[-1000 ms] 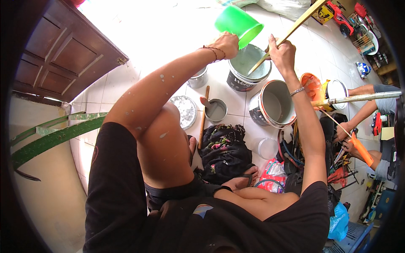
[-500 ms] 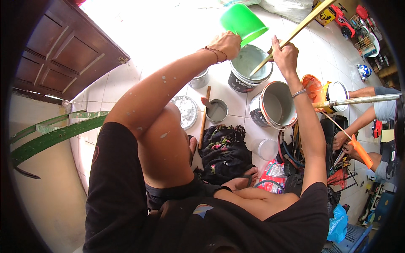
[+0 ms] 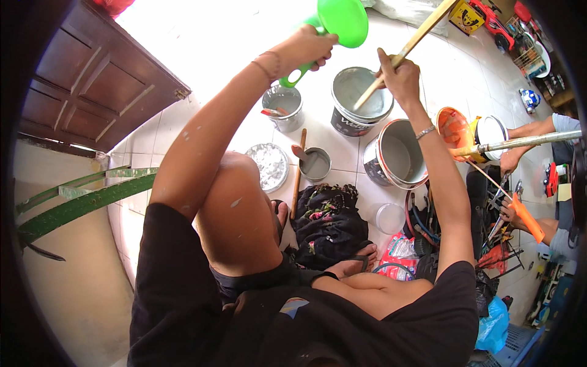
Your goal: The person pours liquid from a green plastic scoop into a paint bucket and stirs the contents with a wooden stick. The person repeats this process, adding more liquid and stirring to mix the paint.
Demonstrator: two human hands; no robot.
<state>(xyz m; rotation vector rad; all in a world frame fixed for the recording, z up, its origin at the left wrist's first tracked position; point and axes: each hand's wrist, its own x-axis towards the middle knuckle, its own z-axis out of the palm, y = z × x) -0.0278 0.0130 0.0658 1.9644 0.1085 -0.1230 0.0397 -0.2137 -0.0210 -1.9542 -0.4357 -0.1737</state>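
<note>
My left hand [image 3: 307, 49] grips a green plastic dipper [image 3: 346, 23] by its handle, holding it up beyond the paint bucket and to its left. In my right hand [image 3: 400, 78] is a long wooden stick [image 3: 428, 29], slanting down with its lower end at the mouth of the bucket [image 3: 350, 126]. That bucket has a dark label and pale grey-green paint inside. Just nearer, a second bucket [image 3: 374, 160] with an orange-red rim holds grey paint and sits under my right forearm.
A small pail [image 3: 284, 125] with a brush, a tub of white material [image 3: 267, 165] and a grey paint can [image 3: 316, 164] stand left of the buckets. Black floral cloth [image 3: 327, 223] lies by my feet. At right, a co-worker's hands [image 3: 509, 162] are among tools, near an orange-handled roller [image 3: 527, 220].
My left hand has moved left with the dipper, from over the far bucket's edge, and the dipper has turned. The stick's lower end has shifted slightly left.
</note>
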